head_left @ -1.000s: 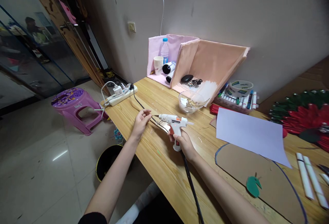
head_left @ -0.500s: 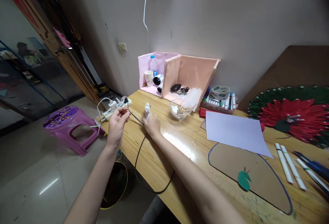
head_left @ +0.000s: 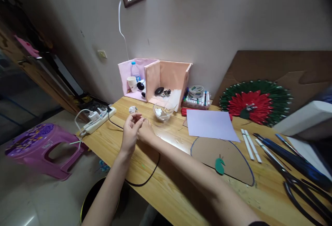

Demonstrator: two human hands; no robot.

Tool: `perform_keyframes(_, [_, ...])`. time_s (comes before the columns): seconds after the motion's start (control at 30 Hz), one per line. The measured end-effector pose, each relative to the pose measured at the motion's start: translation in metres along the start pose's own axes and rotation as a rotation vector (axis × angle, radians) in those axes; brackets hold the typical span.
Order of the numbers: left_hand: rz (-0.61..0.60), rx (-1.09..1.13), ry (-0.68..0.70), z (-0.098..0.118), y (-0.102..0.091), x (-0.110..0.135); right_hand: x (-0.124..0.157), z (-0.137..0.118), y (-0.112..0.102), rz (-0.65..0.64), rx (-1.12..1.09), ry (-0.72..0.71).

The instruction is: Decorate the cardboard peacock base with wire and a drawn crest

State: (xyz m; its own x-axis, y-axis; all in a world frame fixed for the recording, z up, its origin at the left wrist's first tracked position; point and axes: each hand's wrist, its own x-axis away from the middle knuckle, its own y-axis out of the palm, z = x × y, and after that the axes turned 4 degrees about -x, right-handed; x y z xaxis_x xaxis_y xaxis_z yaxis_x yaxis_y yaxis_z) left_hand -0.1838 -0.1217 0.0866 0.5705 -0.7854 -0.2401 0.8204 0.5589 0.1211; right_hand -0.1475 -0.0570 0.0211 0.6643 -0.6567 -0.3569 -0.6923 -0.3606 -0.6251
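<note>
The left hand (head_left: pixel 129 132) has moved beside the right hand (head_left: pixel 146 132), fingertips pinching a thin brown sliver (head_left: pixel 145 119); right fingers' state cannot be told. Beyond the fingers lies the white plastic glue gun (head_left: pixel 132 109).

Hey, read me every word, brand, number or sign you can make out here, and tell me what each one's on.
No text can be read with certainty.
Tape roll: printed marks, too blurred to read.
Bottle: blue label, too small to read.
Paper cups: faint print, too small to read.
Stool: small pale label on its side, too blurred to read.
</note>
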Motion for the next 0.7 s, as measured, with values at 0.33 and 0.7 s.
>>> perform_keyframes(0.33, [-0.705,-0.022,-0.018,-0.036,0.141,0.009,0.224,0.043,-0.186,-0.261,-0.015,-0.152])
perform_keyframes(0.7, [-1.276,-0.173,-0.102,-0.093,0.207,0.026,0.285,0.085,-0.231,-0.022,-0.071,0.15])
